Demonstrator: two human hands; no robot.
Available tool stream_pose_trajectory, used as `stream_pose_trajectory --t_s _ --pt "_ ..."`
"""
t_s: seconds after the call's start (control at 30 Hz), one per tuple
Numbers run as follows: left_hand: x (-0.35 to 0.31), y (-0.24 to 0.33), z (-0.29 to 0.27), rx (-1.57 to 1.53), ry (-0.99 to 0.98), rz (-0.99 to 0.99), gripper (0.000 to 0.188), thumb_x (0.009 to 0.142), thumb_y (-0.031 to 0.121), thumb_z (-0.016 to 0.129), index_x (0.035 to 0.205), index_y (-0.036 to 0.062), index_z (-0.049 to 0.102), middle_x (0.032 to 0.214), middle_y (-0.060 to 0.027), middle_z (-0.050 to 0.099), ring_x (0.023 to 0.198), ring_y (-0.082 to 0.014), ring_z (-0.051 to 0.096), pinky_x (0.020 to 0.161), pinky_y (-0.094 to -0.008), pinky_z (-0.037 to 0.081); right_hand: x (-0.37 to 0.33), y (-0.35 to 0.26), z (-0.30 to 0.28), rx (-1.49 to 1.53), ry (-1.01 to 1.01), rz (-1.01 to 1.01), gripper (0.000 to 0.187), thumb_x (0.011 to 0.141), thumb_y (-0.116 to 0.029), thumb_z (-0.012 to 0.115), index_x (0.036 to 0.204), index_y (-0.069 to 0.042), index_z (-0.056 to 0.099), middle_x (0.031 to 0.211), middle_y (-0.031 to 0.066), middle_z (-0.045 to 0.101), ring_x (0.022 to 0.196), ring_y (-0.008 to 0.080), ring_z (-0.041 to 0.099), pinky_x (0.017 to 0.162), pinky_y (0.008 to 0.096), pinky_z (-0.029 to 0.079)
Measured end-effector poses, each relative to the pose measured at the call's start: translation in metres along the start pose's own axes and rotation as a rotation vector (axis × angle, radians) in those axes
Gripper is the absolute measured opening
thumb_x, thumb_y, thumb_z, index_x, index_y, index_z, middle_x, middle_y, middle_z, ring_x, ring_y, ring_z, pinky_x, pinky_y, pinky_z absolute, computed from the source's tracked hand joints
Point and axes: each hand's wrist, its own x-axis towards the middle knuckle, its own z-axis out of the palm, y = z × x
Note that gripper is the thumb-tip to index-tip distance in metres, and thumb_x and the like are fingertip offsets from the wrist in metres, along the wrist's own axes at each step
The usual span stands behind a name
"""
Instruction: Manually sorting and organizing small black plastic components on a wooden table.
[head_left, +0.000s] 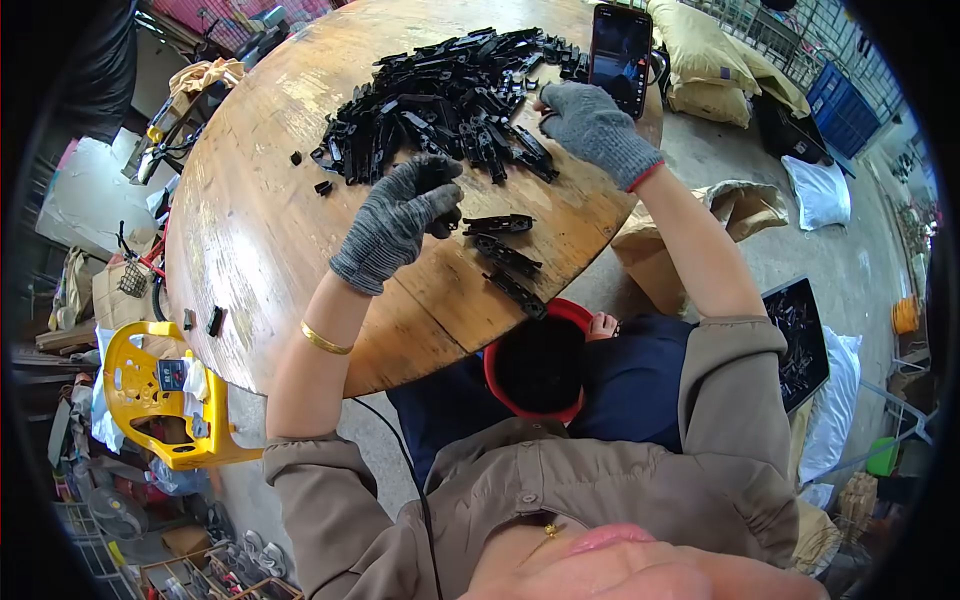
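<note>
A heap of black plastic parts [440,105] covers the far middle of the round wooden table [235,180]. My left hand [385,220], in a grey knit glove with dark fingertips, hovers just on the near side of the heap. Its fingers are curled, and what they hold, if anything, blends into the dark fingertips. At the heap's right edge is my gloved right hand [590,125], fingers bent together below the phone; their tips are partly hidden. Three long black plastic pieces [502,224] lie in a row near the front edge, right of my left hand.
An upright phone [622,60] stands at the table's far right. Below the front edge, a red bucket [577,312] with a dark inside sits between my legs. A brown paper bag [650,260] and a black tray [812,335] are on the right, a yellow chair [125,385] on the left.
</note>
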Motion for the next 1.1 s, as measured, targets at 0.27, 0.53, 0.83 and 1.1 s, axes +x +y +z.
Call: stream_pose_trajectory --t_s 0.27,0.53,0.83,1.1 --pt "-0.006 0.006 0.013 0.039 0.012 0.074 0.031 0.082 0.012 0.058 0.11 0.0001 0.053 0.088 -0.0044 0.06 0.073 -0.0075 0.055 0.062 -0.0192 0.045 -0.03 -0.07 -0.017 1.417 -0.232 0.303 0.022 0.086 -0.015 0.055 0.102 0.0 0.058 0.083 0.0063 0.06 0.069 0.0102 0.059 0.062 0.0201 0.049" --pt "-0.007 0.003 0.011 -0.028 0.055 0.155 0.022 0.082 0.005 0.056 0.103 0.0001 0.052 0.092 -0.0075 0.059 0.08 -0.012 0.058 0.069 -0.0233 0.049 -0.035 -0.083 -0.023 1.231 -0.288 0.324 0.022 0.085 -0.018 0.058 0.1 -0.002 0.06 0.078 0.0043 0.061 0.065 0.0088 0.058 0.06 0.0207 0.048" --pt "-0.007 0.005 0.018 -0.313 0.127 0.307 0.018 0.076 0.002 0.064 0.09 0.0029 0.052 0.085 -0.0075 0.059 0.075 -0.0151 0.059 0.069 -0.0256 0.05 -0.048 -0.094 -0.015 1.582 -0.3 0.433 0.023 0.086 -0.015 0.055 0.104 0.0 0.056 0.088 0.009 0.061 0.075 0.0139 0.061 0.062 0.0245 0.05" --pt "-0.02 0.014 0.026 0.246 0.027 0.006 0.028 0.087 0.019 0.054 0.109 0.0024 0.055 0.067 0.002 0.054 0.053 -0.0021 0.047 0.046 -0.0156 0.038 -0.046 -0.087 -0.025 1.297 -0.184 0.372 0.025 0.083 -0.019 0.059 0.1 -0.002 0.059 0.082 0.0069 0.061 0.072 0.0116 0.06 0.06 0.0221 0.048"
